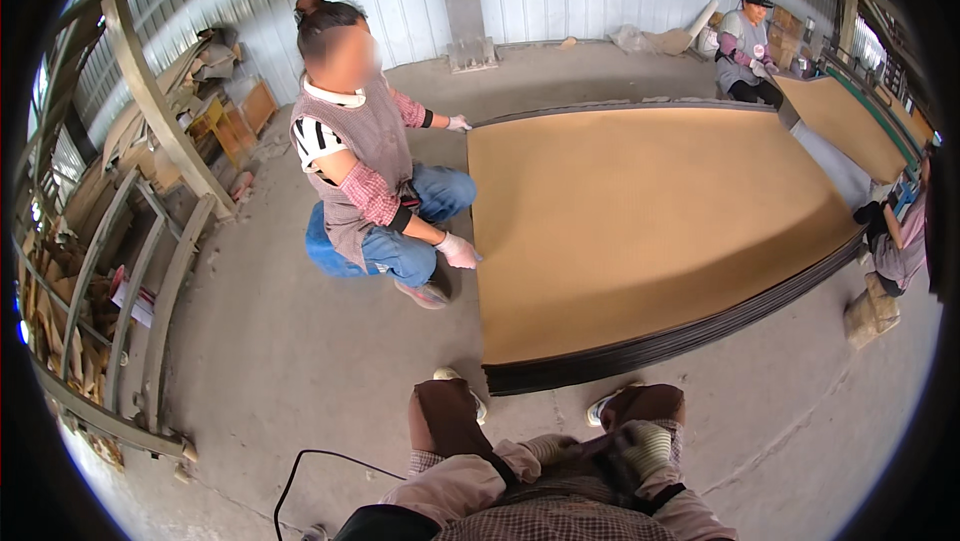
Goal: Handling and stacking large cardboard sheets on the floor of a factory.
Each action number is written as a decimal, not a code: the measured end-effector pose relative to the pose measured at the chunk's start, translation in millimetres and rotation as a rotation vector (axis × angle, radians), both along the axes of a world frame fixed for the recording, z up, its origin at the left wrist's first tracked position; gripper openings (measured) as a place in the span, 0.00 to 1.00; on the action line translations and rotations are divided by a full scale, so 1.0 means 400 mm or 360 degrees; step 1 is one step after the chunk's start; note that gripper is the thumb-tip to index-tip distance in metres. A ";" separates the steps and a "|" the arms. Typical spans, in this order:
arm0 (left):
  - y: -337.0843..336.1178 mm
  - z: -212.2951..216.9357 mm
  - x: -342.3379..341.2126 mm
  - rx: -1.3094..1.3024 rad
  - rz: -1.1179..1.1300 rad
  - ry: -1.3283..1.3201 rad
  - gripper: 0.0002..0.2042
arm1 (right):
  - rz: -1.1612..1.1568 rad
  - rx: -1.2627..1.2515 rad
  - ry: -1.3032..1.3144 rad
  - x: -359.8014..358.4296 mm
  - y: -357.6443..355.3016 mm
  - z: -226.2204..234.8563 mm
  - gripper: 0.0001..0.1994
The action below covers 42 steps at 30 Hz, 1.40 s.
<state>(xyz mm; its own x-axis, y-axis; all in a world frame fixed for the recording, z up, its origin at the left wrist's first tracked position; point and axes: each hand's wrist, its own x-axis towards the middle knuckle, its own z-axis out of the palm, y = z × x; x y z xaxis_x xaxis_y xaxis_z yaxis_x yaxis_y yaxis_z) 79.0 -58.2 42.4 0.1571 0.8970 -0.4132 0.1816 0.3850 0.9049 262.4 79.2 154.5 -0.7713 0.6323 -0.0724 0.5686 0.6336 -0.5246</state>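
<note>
Both my hands rest in my lap in pale striped work gloves. My left hand lies low between my knees, its fingers mostly hidden. Curled beside my right thigh, my right hand is closed against something dark whose kind does not show. In front of my feet lies a low stack of large brown sheets with dark edges; neither of my hands touches it. A co-worker squats at its left end, both gloved hands on the edge of the top sheet.
Two other people are at the far right, by a green-edged machine with another brown sheet on it. A metal rack and scrap board stand left. A black cable runs on the floor near me.
</note>
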 end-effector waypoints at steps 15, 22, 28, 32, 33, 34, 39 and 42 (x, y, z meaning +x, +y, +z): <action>0.004 0.008 -0.014 -0.0589 -0.0237 0.0482 0.36 | 0.0064 0.0002 0.0056 0.019 -0.010 -0.004 0.11; 0.006 -0.076 -0.012 -0.0471 -0.0227 0.0415 0.35 | 0.0063 0.0032 -0.0023 0.021 -0.003 -0.022 0.11; -0.002 -0.058 -0.016 -0.0530 -0.0161 0.0367 0.38 | 0.0119 0.0081 0.0032 0.022 -0.004 0.002 0.12; -0.005 -0.023 -0.015 -0.0499 -0.0145 0.0382 0.38 | 0.0103 0.0040 0.0057 0.025 -0.007 0.002 0.11; -0.005 -0.007 -0.011 -0.0399 -0.0120 0.0437 0.37 | 0.0114 0.0056 0.0039 0.026 -0.008 -0.001 0.10; -0.005 0.013 -0.012 -0.0334 -0.0099 0.0504 0.37 | 0.0137 0.0097 0.0068 0.026 -0.007 -0.006 0.09; 0.035 0.187 0.034 0.0494 0.0294 0.1093 0.30 | -0.0060 0.0148 0.0536 0.088 -0.013 0.006 0.08; 0.060 0.273 0.064 0.0444 -0.0034 0.0897 0.27 | -0.0201 0.0098 0.0259 0.184 -0.049 0.055 0.16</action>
